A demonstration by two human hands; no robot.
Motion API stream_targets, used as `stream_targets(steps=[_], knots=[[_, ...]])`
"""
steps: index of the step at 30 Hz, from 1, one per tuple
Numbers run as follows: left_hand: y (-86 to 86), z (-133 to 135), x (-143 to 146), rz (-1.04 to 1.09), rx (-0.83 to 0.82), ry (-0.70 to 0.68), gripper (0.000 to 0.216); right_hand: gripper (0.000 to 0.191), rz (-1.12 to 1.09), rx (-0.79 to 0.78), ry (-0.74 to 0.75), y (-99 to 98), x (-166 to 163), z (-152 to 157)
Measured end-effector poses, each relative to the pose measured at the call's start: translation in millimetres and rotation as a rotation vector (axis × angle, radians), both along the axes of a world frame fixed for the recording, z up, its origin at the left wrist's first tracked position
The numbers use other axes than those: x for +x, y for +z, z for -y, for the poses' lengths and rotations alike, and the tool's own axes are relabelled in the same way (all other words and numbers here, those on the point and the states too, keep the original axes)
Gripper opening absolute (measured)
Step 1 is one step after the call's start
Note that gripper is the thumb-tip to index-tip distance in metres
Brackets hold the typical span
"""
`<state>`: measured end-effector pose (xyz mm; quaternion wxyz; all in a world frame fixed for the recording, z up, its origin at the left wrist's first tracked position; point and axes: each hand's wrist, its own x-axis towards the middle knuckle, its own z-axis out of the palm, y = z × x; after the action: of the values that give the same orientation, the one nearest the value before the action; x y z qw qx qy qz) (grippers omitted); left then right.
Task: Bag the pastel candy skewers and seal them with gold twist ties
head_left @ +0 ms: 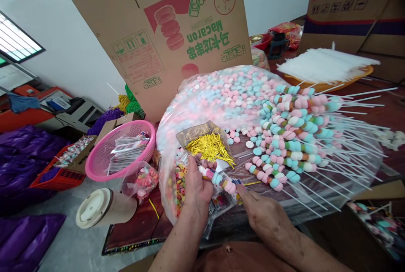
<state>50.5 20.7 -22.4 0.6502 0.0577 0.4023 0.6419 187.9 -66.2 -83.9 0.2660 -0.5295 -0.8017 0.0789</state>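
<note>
Between my hands is a candy skewer [218,179] of pink, blue and white pieces, tilted down to the right. My left hand [196,181] closes around its upper left end, the thumb on top. At the lower right end, the fingers of my right hand [261,206] pinch the skewer beside a bit of printed plastic wrapping. Just behind my left hand is an opened bag of gold twist ties [210,147]. Under my hands lies a clear bag [218,204] with printed pieces, partly hidden. Colourful candy rings [180,183] sit left of my left hand.
Many finished candy skewers [284,137] are piled on the right, sticks outward. Behind is a large bag of pastel candies [228,90] before a cardboard box [177,31]. A pink basket [152,149] of wrappers and a lidded cup [107,206] stand left; white sticks [322,65] lie far right.
</note>
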Motion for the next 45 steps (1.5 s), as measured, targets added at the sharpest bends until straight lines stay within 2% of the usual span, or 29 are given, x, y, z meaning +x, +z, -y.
stream_targets(steps=[2, 5, 8, 11, 13, 16, 19, 21, 24, 27, 29, 31, 34, 37, 39, 42, 45], knots=[[-4.7, 2.1, 2.6, 0.000, -0.024, 0.022, 0.034, 0.047, 0.093, 0.089, -0.020, -5.7, 0.9, 0.3], [-7.5, 6.5, 3.3, -0.022, -0.025, -0.022, 0.035, 0.046, 0.063, 0.123, -0.030, -6.3, 4.7, -3.7], [-4.9, 9.8, -3.0, -0.017, 0.000, -0.127, 0.034, 0.042, -0.075, 0.026, -0.014, -0.3, 12.8, -10.9], [1.1, 9.0, -16.9, 0.052, 0.108, -0.317, 0.040, 0.034, -0.206, -0.136, 0.110, 9.1, 20.4, -14.6], [4.4, 7.1, -26.1, 0.093, 0.164, -0.366, 0.049, 0.032, -0.265, -0.217, 0.183, 15.6, 22.1, -14.0], [6.4, 4.7, -31.6, 0.124, 0.185, -0.302, 0.050, 0.032, -0.311, -0.269, 0.231, 22.9, 20.0, -11.4], [6.6, 3.0, -26.3, 0.129, 0.155, -0.274, 0.038, 0.031, -0.287, -0.260, 0.261, 23.3, 16.4, -10.3], [6.8, 1.4, -20.1, 0.100, 0.070, -0.233, 0.035, 0.032, -0.207, -0.149, 0.207, 18.6, 14.3, -10.3], [7.1, -1.0, -13.0, 0.059, -0.085, -0.099, 0.042, 0.042, -0.026, 0.090, 0.032, 7.3, 11.4, -9.5], [6.8, -1.8, -10.5, 0.021, -0.142, -0.028, 0.046, 0.048, 0.091, 0.164, -0.012, -1.3, 7.6, -6.6], [6.1, -0.7, -9.6, -0.009, -0.121, -0.020, 0.044, 0.050, 0.102, 0.132, 0.020, -2.2, 4.9, -4.8], [5.1, 1.7, -8.0, -0.039, -0.081, -0.017, 0.043, 0.049, 0.056, 0.036, 0.056, 1.2, 2.8, -4.8], [3.2, 6.8, -4.4, -0.100, -0.023, -0.044, 0.044, 0.036, -0.123, -0.165, 0.126, 11.4, 1.5, -8.3], [2.4, 11.0, -2.4, -0.108, 0.020, -0.134, 0.047, 0.028, -0.341, -0.286, 0.197, 22.4, 1.1, -11.8], [3.3, 11.5, -3.3, -0.086, 0.020, -0.182, 0.050, 0.032, -0.428, -0.332, 0.225, 27.9, 1.1, -12.4], [6.5, 9.3, -7.3, -0.083, -0.020, -0.198, 0.050, 0.037, -0.430, -0.407, 0.272, 29.2, 2.9, -12.0], [9.1, 6.9, -10.7, -0.096, -0.152, -0.238, 0.046, 0.032, -0.310, -0.317, 0.222, 19.2, 6.6, -12.1]])
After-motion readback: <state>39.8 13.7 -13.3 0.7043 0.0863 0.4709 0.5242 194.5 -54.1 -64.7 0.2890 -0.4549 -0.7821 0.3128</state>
